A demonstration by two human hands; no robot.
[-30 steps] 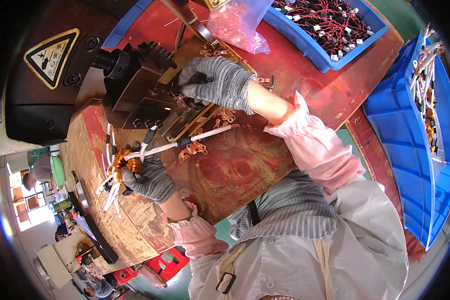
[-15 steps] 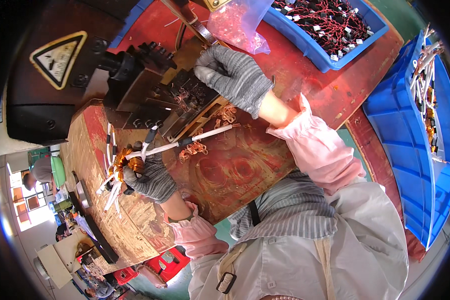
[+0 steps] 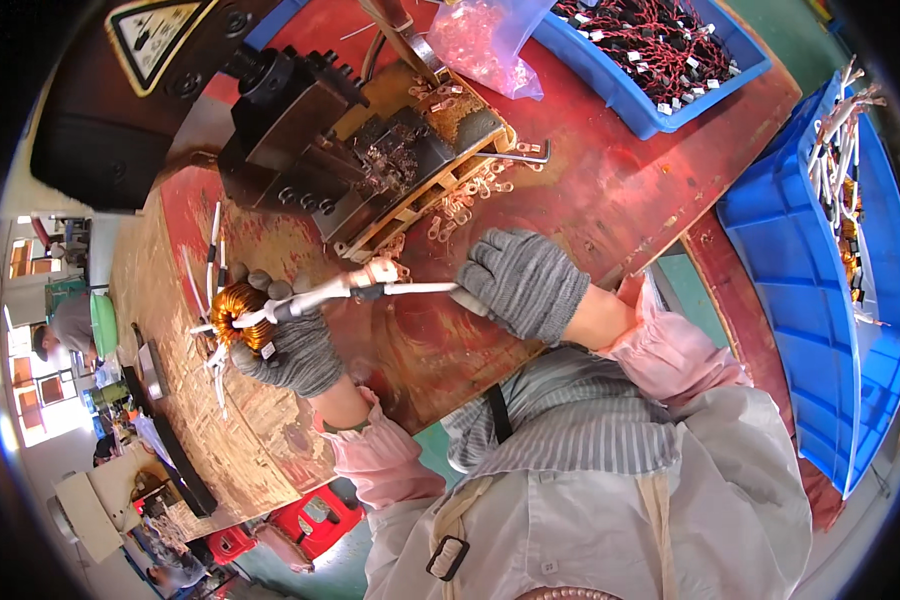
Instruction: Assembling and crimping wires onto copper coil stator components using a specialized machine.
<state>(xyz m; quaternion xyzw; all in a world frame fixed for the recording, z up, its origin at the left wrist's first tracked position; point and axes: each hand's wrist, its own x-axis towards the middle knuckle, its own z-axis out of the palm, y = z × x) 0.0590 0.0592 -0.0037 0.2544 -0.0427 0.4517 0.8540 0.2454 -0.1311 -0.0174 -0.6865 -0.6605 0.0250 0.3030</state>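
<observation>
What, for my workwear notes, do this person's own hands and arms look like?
The left hand and right hand wear matching grey knitted gloves with lighter flecks. Beyond a bare gap come loose pink sleeves with gathered ends.

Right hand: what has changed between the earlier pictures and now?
The right hand has drawn back from the machine toward the body and now pinches the end of a white wire on the coil. The left hand still holds the coil; the blue tray stays on the table.
</observation>
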